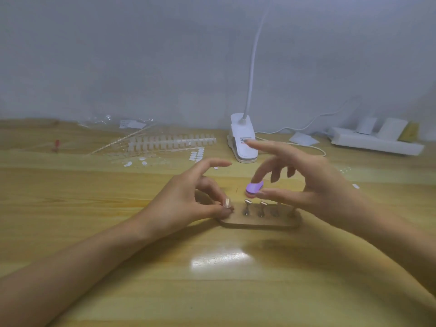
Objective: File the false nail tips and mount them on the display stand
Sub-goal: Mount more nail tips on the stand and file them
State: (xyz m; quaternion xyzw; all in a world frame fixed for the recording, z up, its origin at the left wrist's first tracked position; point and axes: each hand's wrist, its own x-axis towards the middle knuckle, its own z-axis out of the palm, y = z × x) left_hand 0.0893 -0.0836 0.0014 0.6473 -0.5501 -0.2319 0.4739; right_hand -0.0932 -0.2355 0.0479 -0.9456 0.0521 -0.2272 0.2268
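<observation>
The false nail tip (pixel 227 203) sits at the left end of the display stand (pixel 259 223), pinched between thumb and fingertip of the left hand (pixel 195 199). That hand's index finger arches up and forward, touching nothing. The stand is a low wooden block lying on the counter (pixel 212 291), right in front of the person. 2 metal pegs (pixel 247 206) just right of the tip show flat tops; more pegs stand in the right hand's shadow.

The right hand (pixel 313 185) hovers above the stand, thumb and a bent finger pinching a small purple file (pixel 254 187), its other fingers spread, index pointing out.

Further back on the counter lie a strip of clear nail tips (pixel 172 139), a sheet of white tabs (pixel 197 154), a white clip lamp (pixel 243 142) and a power strip (pixel 375 141).
</observation>
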